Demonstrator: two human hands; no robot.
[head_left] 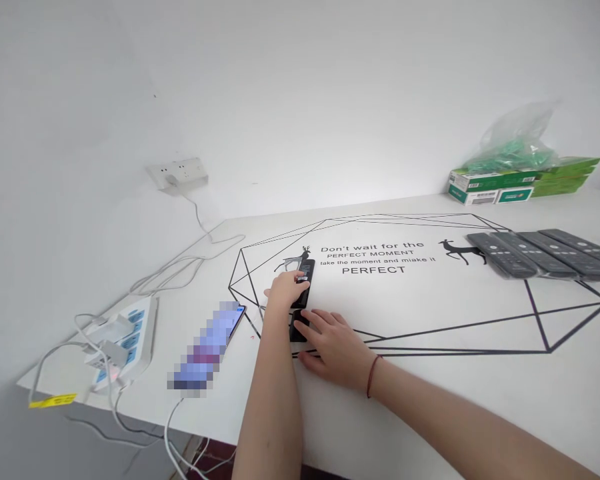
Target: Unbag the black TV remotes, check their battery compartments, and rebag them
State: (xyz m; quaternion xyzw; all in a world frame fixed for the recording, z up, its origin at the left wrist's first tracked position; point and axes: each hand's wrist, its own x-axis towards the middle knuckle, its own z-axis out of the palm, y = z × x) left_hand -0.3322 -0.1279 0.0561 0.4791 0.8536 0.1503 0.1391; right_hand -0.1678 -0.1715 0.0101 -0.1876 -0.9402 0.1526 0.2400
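A black remote control (307, 267) with a small label lies on the white table, near the printed deer. My left hand (286, 288) is closed over its upper part, with the thumb and fingers on the black surface. Just below sits a shorter black section (297, 328), separated by a pale line; whether it is joined to the upper part cannot be told. My right hand (337, 347), a thin red cord at its wrist, has its fingertips on this lower section, thumb at the near end. Part of both black pieces is hidden under the fingers.
Several dark remote controls (545, 253) lie in a row at the right. Green boxes (495, 187) with a plastic bag (517, 143) stand at the back right. A phone (210, 350) and a power strip (135, 340) with cables are at the left. A socket (180, 175) is on the wall.
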